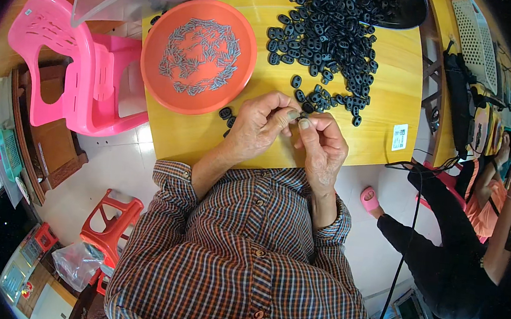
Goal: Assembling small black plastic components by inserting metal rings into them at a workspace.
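Note:
My left hand (262,124) and my right hand (323,142) meet above the near part of the yellow table (388,74). Thumbs and fingertips of both are pinched together around a small dark piece (302,116), mostly covered by the fingers, so its exact shape does not show. Just beyond my fingertips spreads a large heap of small black oval plastic pieces with two holes (336,46). To the left, an orange-red round basin (155,61) holds many small grey metal springs or pins. A few black pieces (226,114) lie between the basin and my left wrist.
A clear plastic bin (160,2) stands at the far left, and a black bowl (411,10) at the far right. A pink chair (87,86) is beside the table's left side. Another person's leg (423,244) and a black cable (412,232) are at the right.

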The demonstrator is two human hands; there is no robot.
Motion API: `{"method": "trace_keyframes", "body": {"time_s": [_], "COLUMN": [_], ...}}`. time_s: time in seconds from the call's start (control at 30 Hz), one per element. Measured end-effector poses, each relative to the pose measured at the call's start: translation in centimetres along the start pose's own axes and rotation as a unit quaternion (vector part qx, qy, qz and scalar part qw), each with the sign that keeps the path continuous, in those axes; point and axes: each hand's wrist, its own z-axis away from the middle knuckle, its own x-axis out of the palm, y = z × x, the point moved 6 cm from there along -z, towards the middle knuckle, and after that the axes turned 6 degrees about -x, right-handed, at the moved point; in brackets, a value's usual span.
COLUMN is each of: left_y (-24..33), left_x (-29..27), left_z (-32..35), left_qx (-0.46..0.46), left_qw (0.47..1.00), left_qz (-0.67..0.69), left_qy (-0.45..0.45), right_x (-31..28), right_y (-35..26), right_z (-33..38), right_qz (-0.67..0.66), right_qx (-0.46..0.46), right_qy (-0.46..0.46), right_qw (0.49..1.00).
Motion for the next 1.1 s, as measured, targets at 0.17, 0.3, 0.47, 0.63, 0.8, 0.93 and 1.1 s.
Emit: {"method": "trace_keyframes", "body": {"time_s": [0.17, 0.3, 0.47, 0.63, 0.8, 0.93, 1.1], "left_y": [0.2, 0.7, 0.4, 0.1, 0.3, 0.8, 0.9], "left_x": [0.2, 0.4, 0.4, 0.4, 0.4, 0.5, 0.6], "left_z": [0.0, 0.1, 0.1, 0.0, 0.0, 0.1, 0.2], "left_qx": [0.031, 0.014, 0.019, 0.010, 0.021, 0.015, 0.009], "left_qw": [0.998, 0.999, 0.999, 1.000, 0.998, 0.998, 0.998], "left_qz": [-0.054, -0.043, -0.034, -0.026, -0.059, -0.058, -0.065], "left_qy": [-0.002, -0.003, 0.001, 0.005, 0.004, 0.013, 0.015], "right_x": [-0.3, -0.2, 0.2, 0.1, -0.1, -0.5, -0.3], "right_y": [-0.8, -0.4, -0.7, -0.2, -0.3, -0.5, -1.7], "right_z": [0.0, 0.1, 0.1, 0.3, 0.2, 0.1, -0.1], "right_qz": [0.111, 0.076, 0.039, 0.039, 0.068, 0.140, 0.234], "right_qx": [-0.049, -0.010, -0.002, -0.027, -0.052, -0.048, -0.124], "right_qy": [-0.019, 0.005, 0.032, 0.019, 0.022, 0.009, -0.003], "right_qw": [0.992, 0.997, 0.999, 0.999, 0.996, 0.989, 0.964]}}
